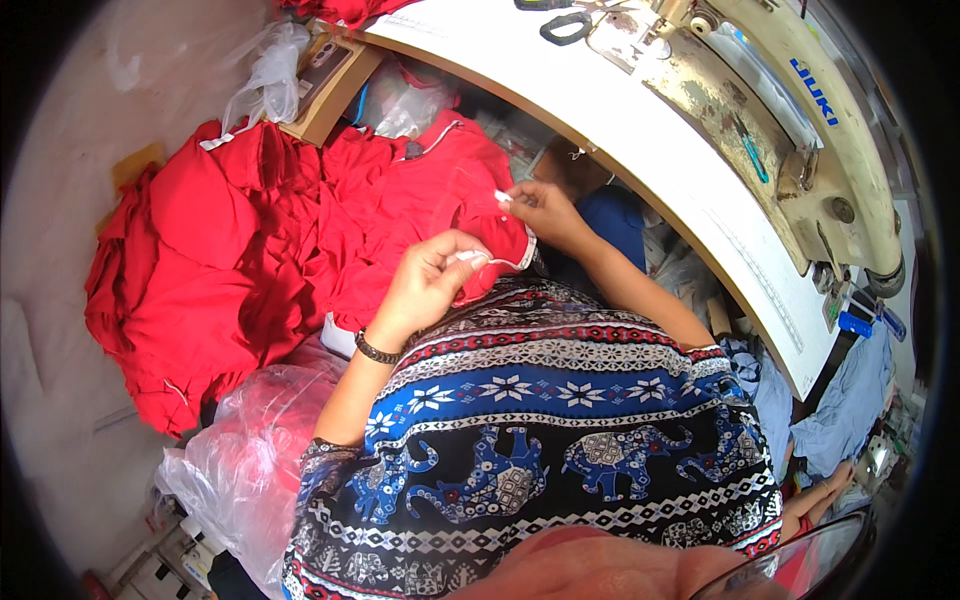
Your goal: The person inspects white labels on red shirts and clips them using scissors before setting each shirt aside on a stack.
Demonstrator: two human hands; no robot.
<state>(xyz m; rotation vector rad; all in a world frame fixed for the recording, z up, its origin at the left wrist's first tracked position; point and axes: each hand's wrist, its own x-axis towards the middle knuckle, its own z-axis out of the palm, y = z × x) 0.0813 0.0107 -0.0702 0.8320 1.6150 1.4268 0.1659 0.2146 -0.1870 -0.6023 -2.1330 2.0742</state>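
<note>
Much red cloth [235,230] lies left of centre, with the left hand [435,280] and right hand [545,215] at its right side.

At the centre of the frame, the left hand grips a white strip [470,257] between thumb and fingers; just above and to its right, the right hand pinches a small white piece [503,197]. Whether the two join, I cannot tell. A white surface [660,130] curves from the top to the right, carrying a sewing machine [860,150] at the upper right and black-handled scissors [567,29] near the top edge. Clear plastic [245,440] bunches at lower left, a pale wall [60,330] stands far left, and light blue cloth [850,410] hangs at the right.
</note>
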